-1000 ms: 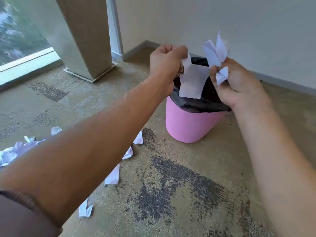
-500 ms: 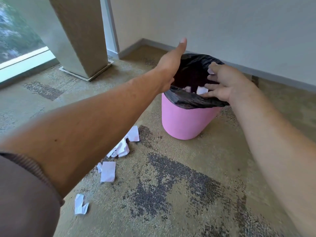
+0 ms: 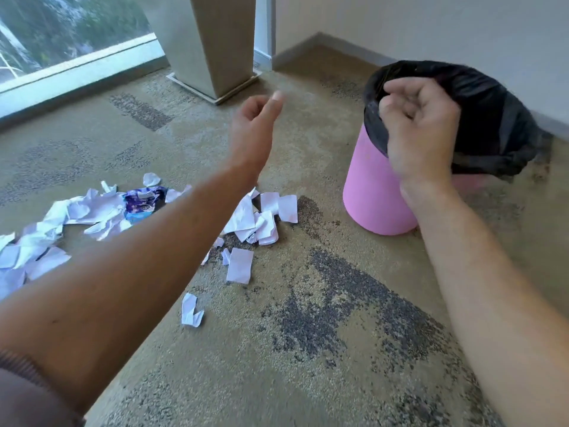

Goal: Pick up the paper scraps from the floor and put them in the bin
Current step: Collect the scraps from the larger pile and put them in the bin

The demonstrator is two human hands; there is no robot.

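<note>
Both hands are empty. The left hand [image 3: 255, 124] hangs in the air with its fingers loosely curled and its thumb poking up, holding nothing. The right hand [image 3: 418, 131] is loosely curled too, in front of the bin's near rim; I cannot tell if it touches the black bag [image 3: 492, 118].

A moment ago both hands were over the bin's mouth, and a second ago each one pinched white paper. Now that paper is gone from them, and the left hand has swung away toward 10 o'clock from the bin.

The pink bin [image 3: 372, 192] stands at about 2 o'clock on the carpet [image 3: 308, 349], near the wall, its open top tipped a bit toward 1 o'clock. The paper scraps [image 3: 264, 223] lie flat on the floor, spread in a long band from 9 o'clock toward the bin's foot. One blue printed scrap [image 3: 143, 203] sits among them. A single small scrap [image 3: 191, 311] lies apart, nearer to us. A tall planter [image 3: 212, 41] stands at 12 o'clock.
</note>
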